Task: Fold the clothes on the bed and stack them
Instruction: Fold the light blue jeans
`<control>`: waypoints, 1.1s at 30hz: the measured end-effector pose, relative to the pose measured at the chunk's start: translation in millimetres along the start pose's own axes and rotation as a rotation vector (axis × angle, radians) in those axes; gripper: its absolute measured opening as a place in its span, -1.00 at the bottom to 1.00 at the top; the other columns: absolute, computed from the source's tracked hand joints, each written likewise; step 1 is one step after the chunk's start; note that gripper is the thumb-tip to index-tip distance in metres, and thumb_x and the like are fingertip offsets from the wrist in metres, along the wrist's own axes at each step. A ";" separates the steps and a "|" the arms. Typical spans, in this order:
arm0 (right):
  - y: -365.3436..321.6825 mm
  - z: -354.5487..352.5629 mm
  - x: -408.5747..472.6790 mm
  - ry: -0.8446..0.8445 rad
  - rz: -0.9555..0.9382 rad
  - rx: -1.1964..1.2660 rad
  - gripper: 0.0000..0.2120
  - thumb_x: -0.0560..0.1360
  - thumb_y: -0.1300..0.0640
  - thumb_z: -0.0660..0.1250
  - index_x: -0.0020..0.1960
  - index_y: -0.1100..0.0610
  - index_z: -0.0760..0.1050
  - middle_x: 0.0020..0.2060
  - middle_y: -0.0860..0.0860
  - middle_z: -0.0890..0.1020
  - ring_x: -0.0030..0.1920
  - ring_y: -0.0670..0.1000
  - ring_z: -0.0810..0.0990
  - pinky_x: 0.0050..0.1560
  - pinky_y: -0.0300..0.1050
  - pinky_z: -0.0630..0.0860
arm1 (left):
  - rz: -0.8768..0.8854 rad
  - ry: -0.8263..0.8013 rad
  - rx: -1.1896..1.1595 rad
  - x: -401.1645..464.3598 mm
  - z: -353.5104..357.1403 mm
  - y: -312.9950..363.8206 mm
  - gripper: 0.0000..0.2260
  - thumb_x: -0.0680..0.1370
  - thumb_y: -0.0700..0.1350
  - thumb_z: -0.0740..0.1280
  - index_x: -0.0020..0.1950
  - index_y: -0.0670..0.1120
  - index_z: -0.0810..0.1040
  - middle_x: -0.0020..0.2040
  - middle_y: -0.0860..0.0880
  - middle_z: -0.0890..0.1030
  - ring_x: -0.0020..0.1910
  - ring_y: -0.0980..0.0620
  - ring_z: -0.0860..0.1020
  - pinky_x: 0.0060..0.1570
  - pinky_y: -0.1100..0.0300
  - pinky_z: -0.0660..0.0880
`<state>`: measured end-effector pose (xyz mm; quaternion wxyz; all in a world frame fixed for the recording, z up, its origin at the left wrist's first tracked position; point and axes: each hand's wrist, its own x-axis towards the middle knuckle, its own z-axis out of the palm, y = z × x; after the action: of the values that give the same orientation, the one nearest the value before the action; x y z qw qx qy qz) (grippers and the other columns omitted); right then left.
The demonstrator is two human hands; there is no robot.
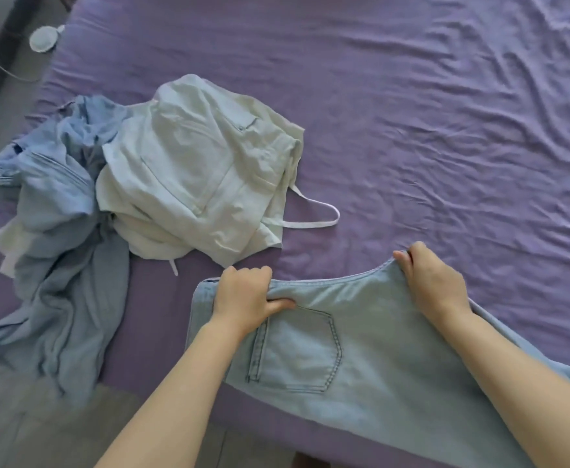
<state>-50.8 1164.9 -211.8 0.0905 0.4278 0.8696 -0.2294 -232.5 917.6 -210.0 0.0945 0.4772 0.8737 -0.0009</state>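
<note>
Head view. Nearest: light denim jeans [361,349], back pocket up, waist end on the bed [445,113], legs trailing off the near edge toward the person. Left hand [243,298] grips the waistband near its left end, thumb on top of the cloth; right hand [434,282] pinches the waistband at its right end. Beyond the left hand: pale greenish-white garment [202,170], crumpled, a strap looping out toward the right hand. Further left of it: blue garment [60,231], heaped, one end hanging toward the bed's edge. Progress, as judged: early; jeans spread but not yet folded, two garments unfolded, no stack begun.
</note>
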 end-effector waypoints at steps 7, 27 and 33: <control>9.3 16.5 25.4 0.083 -0.075 -0.282 -0.64 0.63 -0.06 0.08 -0.05 0.24 0.41 -0.13 0.16 0.56 -0.14 0.23 0.52 -0.25 0.03 0.27 | 0.117 0.285 0.059 9.4 24.4 55.3 -0.69 0.36 -0.18 0.42 0.11 -0.07 0.64 0.14 -0.16 0.61 0.17 -0.19 0.57 0.18 -0.21 0.46; 171.5 -19.1 -140.1 0.125 -0.147 -0.204 -0.69 0.41 -0.03 0.40 0.02 0.18 0.62 0.25 0.21 0.53 0.27 0.22 0.50 0.28 0.33 0.35 | 0.394 -0.037 -0.272 16.9 -6.4 270.4 -0.62 0.23 -0.23 0.56 0.03 -0.15 0.67 0.14 -0.23 0.61 0.16 -0.22 0.58 0.09 -0.19 0.53; 250.7 -36.1 -188.5 0.081 -0.255 -0.137 -0.25 0.20 0.15 0.55 0.34 0.06 0.34 0.22 0.14 0.56 0.22 0.13 0.55 0.30 0.17 0.33 | 0.646 -0.296 -0.122 49.9 -5.4 365.5 -0.67 0.51 -0.08 0.40 0.27 0.00 0.55 0.31 -0.02 0.53 0.42 -0.10 0.35 0.41 -0.23 0.16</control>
<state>264.0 1182.1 -194.1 0.0546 0.3157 0.9333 -0.1619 45.1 1158.8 -180.5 0.2438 0.7168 0.6531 0.0119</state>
